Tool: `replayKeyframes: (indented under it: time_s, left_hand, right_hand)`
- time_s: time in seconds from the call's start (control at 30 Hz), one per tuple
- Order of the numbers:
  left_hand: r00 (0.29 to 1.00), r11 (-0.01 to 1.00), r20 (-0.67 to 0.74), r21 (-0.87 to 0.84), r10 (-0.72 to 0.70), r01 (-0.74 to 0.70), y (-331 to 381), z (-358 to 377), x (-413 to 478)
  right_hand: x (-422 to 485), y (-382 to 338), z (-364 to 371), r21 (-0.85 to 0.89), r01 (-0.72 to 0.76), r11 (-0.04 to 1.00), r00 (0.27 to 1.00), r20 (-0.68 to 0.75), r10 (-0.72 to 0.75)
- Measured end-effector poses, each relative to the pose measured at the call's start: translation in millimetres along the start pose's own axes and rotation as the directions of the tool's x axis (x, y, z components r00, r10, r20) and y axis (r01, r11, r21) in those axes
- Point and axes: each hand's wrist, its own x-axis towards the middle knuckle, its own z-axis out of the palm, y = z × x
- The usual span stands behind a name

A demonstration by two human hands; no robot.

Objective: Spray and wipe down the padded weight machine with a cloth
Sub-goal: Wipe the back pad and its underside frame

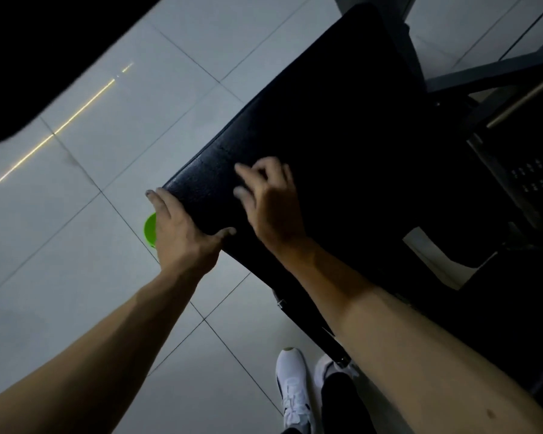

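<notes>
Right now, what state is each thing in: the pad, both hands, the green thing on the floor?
Black pad: no cloth seen on it; too dark to tell wet or dry.
Left hand: fingers straight, resting on the pad's corner.
Right hand: on the pad's top, fingers partly curled, blurred; any cloth in it cannot be told.
Green object: on the floor, partly hidden behind the left hand.
</notes>
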Motion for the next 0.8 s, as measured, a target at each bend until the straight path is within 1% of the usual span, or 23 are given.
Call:
replayKeyframes:
  time_s: [0.03,0.1,0.13,0.17,0.2,0.23,0.27,0.33,0.37,0.43,0.47,0.5,0.53,0.57,0.6,0.67,0.7,0.73,0.77,0.8]
  left_hand:
    - [1.0,1.0,0.013,0.02,0.006,-0.006,0,1,2]
    - [1.0,0.998,0.013,0.059,0.001,-0.002,0,2,5]
    - [1.0,0.998,0.013,0.068,-0.001,0.001,0,3,5]
    - [1.0,0.997,0.014,0.073,-0.002,0.001,-1,3,5]
    - [1.0,0.997,0.013,0.074,0.0,-0.001,-2,4,5]
    - [1.0,0.997,0.012,0.071,0.006,-0.007,-4,4,4]
    - [1.0,0.998,0.008,0.062,0.016,-0.017,-5,5,4]
    - [1.0,0.999,-0.007,0.037,0.026,-0.026,-8,7,3]
    - [1.0,0.999,-0.016,0.029,0.024,-0.024,-9,8,3]
    - [1.0,1.0,-0.022,0.027,0.012,-0.012,-9,11,2]
    - [1.0,0.999,-0.026,0.034,0.01,-0.009,-9,11,2]
    - [0.999,0.999,-0.033,0.047,0.005,-0.003,-9,12,2]
    - [0.999,0.998,-0.042,0.061,-0.004,0.006,-9,12,1]
    - [0.999,0.997,-0.047,0.068,-0.02,0.023,-9,12,1]
    - [0.998,0.997,-0.049,0.065,-0.047,0.051,-9,12,1]
    - [0.992,0.992,-0.046,0.049,-0.116,0.118,-9,14,1]
    - [0.989,0.989,-0.042,0.051,-0.138,0.14,-11,14,2]
    - [0.988,0.987,-0.039,0.054,-0.148,0.15,-12,14,3]
    - [0.988,0.987,-0.034,0.05,-0.149,0.151,-13,14,3]
    - [0.989,0.989,-0.032,0.036,-0.143,0.144,-14,14,4]
  right_hand:
    - [-16,1,-2,-0.006,0.071,0.997,0.995,0.069,-0.07]
    - [-35,9,-10,-0.009,0.203,0.979,0.961,0.195,-0.197]
    - [-32,15,-15,-0.018,0.25,0.968,0.943,0.23,-0.239]
    - [-21,22,-18,-0.026,0.253,0.967,0.942,0.236,-0.24]
    - [-5,28,-20,-0.03,0.211,0.977,0.962,0.181,-0.202]
    - [15,34,-22,-0.013,0.105,0.994,0.989,0.102,-0.103]
    - [35,40,-23,0.001,-0.015,1.0,1.0,0.011,0.015]
    - [71,41,-18,-0.038,-0.2,0.979,0.972,-0.135,0.193]
    - [83,38,-12,-0.027,-0.251,0.968,0.951,-0.195,0.241]
    - [90,18,-2,-0.031,-0.34,0.94,0.913,-0.252,0.321]
    - [88,4,2,-0.022,-0.334,0.942,0.916,-0.243,0.319]
    - [80,-9,6,-0.02,-0.287,0.958,0.938,-0.211,0.276]
    - [71,-20,12,-0.032,-0.205,0.978,0.969,-0.148,0.198]
    - [60,-29,18,-0.065,-0.101,0.993,0.994,-0.058,0.097]
    - [48,-36,22,-0.085,0.015,0.996,0.999,0.039,-0.012]
    - [35,-33,23,-0.085,0.22,0.972,0.963,0.178,-0.203]
    - [36,-26,20,-0.087,0.286,0.954,0.942,0.207,-0.264]
    - [43,-17,15,-0.104,0.312,0.944,0.936,0.205,-0.287]
    - [53,-6,10,-0.132,0.286,0.949,0.95,0.17,-0.262]
    - [66,5,3,-0.17,0.201,0.965,0.977,0.11,-0.184]
